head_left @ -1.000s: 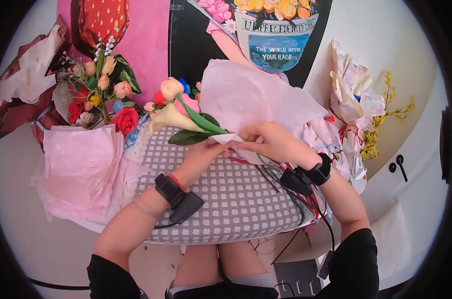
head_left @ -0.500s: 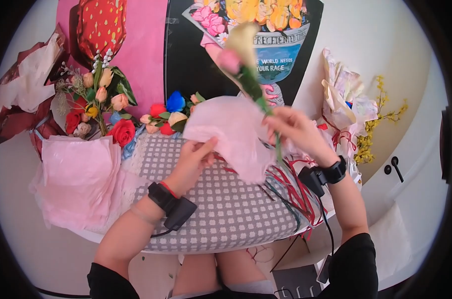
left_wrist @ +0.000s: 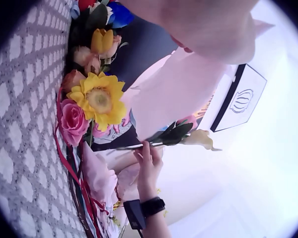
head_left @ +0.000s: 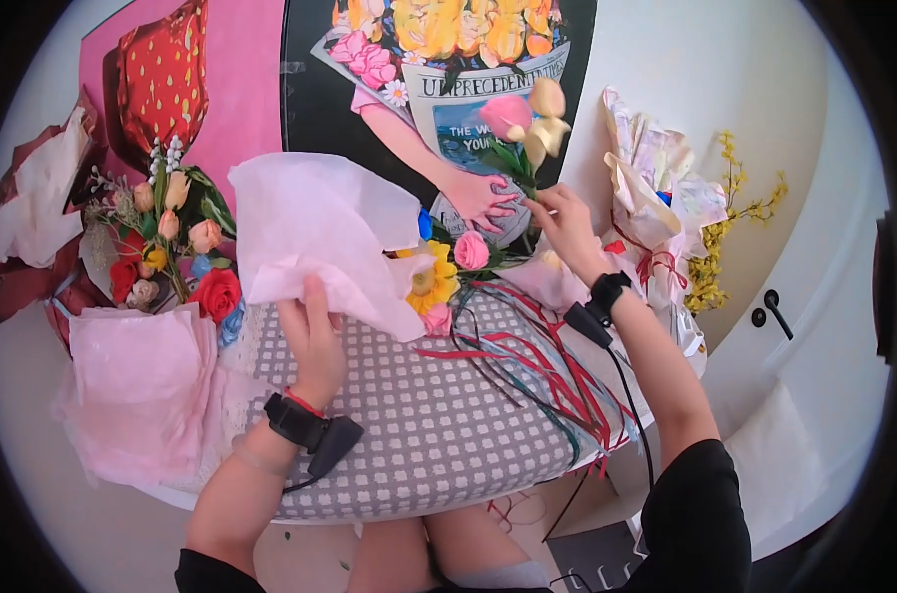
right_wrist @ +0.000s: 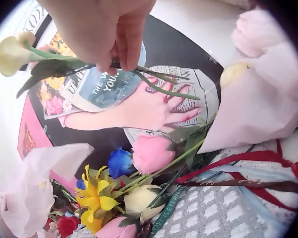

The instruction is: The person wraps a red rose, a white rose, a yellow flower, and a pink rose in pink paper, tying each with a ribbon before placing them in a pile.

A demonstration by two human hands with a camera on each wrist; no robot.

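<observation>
My left hand (head_left: 315,341) pinches the lower edge of a pale pink sheet of wrapping paper (head_left: 320,222), thumb on top, lifted over the left-middle of the table. Back right, my right hand (head_left: 567,225) pinches the stems of a small bunch of artificial flowers. The bunch has a pink tulip (head_left: 506,117), a cream calla lily (right_wrist: 10,55) and green leaves (right_wrist: 44,72); its stem ends (right_wrist: 174,89) stick out past the fingers. Between the hands, on the table, lie a yellow sunflower (left_wrist: 99,99) and a pink rose (head_left: 470,250), partly behind the paper.
A stack of pink paper (head_left: 137,385) lies at the table's left. Red, green and blue ribbons (head_left: 557,361) trail over the right front edge. Loose flowers (head_left: 162,237) stand back left, wrapped bouquets (head_left: 656,188) back right. Painted boards (head_left: 241,109) lean behind.
The right hand has lifted the flower bunch off the paper, up and away to the back right. The left hand has drawn the sheet leftward, uncovering the sunflower and rose. The head view has shifted.
</observation>
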